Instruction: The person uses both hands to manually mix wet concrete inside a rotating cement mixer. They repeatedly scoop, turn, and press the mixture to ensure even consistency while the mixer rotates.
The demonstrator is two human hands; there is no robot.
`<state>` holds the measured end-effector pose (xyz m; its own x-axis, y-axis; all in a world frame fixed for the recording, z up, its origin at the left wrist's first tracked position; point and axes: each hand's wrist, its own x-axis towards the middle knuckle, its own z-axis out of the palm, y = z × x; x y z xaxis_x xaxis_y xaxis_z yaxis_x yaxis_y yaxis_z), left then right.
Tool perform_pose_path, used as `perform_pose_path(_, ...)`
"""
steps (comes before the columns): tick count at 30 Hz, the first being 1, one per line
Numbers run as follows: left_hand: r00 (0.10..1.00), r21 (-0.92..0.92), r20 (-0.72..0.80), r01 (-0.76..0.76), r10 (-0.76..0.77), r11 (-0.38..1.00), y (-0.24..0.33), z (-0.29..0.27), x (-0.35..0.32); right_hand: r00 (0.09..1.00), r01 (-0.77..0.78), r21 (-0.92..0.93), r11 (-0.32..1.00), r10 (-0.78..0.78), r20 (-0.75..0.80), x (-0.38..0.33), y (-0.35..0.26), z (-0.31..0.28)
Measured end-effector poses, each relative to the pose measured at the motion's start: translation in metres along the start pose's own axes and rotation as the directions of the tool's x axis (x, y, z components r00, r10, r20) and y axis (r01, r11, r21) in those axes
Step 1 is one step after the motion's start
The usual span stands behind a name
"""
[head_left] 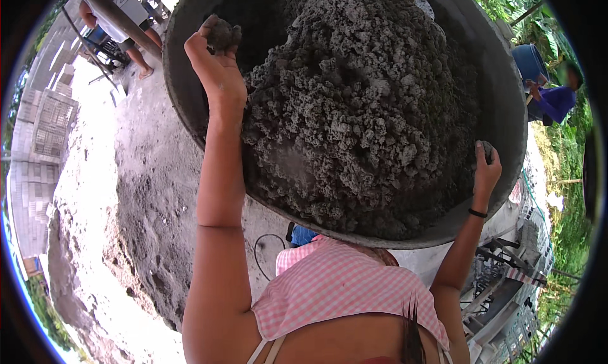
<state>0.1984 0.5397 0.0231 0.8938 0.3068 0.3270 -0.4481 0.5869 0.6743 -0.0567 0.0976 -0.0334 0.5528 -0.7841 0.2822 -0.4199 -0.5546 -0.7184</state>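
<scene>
A big round metal pan (185,104) holds a heap of grey, crumbly, damp cement-like mix (354,111). Over the pan's left side, my left hand (218,66) is raised with its fingers curled around a dark clump of the mix (220,35). At the right inner wall, my right hand (487,171) is closed about a smaller dark lump (485,147), partly hidden by the fingers. Its wrist has a black band (477,213). Both forearms reach over the near rim.
A person in purple (557,101) holds a blue bucket (529,63) beyond the right rim. Another person (120,28) stands far left, near a slanting pole (123,16). Stacked grey blocks (54,123) line the left; a sand pile (152,250) lies nearer. Metal scraps (506,269) are at lower right.
</scene>
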Motion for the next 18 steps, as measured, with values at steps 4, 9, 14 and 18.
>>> perform_pose_path(4,0.999,0.007,0.034,0.023,-0.024,1.0,0.0,0.002,-0.005,0.992,0.125,0.016,0.992,-0.124,-0.02,0.002,0.002,0.0)
perform_pose_path(9,0.988,-0.04,0.028,0.152,-0.151,0.988,0.0,-0.004,0.002,0.983,0.107,-0.141,0.984,-0.126,-0.137,0.025,0.038,-0.011)
perform_pose_path(14,0.971,-0.051,0.083,0.229,-0.225,0.972,-0.011,-0.014,0.013,0.974,0.03,-0.158,0.987,-0.064,-0.216,0.027,0.041,-0.035)
perform_pose_path(18,0.956,-0.072,0.009,0.293,-0.293,0.954,-0.018,-0.002,0.008,0.943,0.022,-0.183,0.983,-0.081,-0.324,0.039,0.068,-0.05)
